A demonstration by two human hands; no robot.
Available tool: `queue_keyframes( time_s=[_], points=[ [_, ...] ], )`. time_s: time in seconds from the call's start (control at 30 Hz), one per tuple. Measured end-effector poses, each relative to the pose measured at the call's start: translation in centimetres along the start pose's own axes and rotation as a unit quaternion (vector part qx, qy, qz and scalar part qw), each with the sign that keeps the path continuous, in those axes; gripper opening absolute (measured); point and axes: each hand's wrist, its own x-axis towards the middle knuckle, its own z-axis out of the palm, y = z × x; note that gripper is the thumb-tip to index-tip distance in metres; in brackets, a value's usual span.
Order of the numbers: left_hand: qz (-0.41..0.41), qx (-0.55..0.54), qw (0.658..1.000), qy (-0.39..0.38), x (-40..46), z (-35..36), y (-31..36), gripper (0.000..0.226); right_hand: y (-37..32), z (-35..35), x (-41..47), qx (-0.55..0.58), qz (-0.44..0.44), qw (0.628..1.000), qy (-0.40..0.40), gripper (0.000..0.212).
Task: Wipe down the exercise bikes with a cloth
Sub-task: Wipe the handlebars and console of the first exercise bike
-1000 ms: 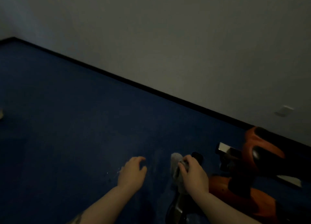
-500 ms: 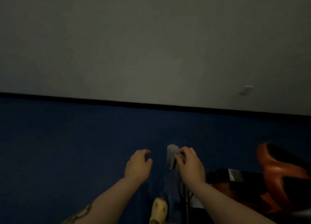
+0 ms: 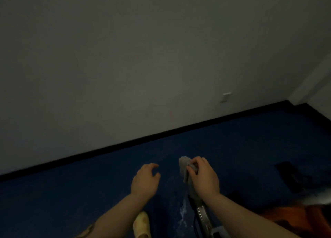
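**Right hand gripping the cloth at the end of a bike bar**

The right hand is curling its fingers and thumb round a grey cloth, bunching it over the far end of a metal bar of the exercise bike. The cloth is sticking up past the fingertips and hanging down the left side of the hand, touching the bar's end underneath. The bar is running from the hand toward the bottom edge of the view, over the blue carpet.

The left hand is hovering just beside the right one, palm down, fingers loosely bent and apart, holding nothing and touching neither cloth nor bar.

The bike's orange body is showing blurred at the lower right corner of the carpet, with a dark part beyond it; its shape is too dim to make out. A pale yellow shoe is standing on the carpet near the bottom edge, between the two forearms. Small whitish flecks are lying on the carpet just left of the bar. A grey wall is rising behind a black skirting strip, and a small white wall plate is sitting low on it toward the right.
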Motion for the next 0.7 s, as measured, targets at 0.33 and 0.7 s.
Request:
queue_keyframes(
  time_s=[0.33, 0.7],
  points=[
    [0.159, 0.088, 0.971, -0.152, 18.5, -2.4, 7.1, 0.038, -0.6, -1.9, 8.9, 0.039, 0.203, 0.958, 0.196, 0.012],
    [0.326, 0.129, 0.895, -0.275, 26.8, 6.7, 25.1, 0.038, 5.7, -10.0, 16.0, 0.060, 0.340, 0.870, 0.352, 0.014]
  ],
)
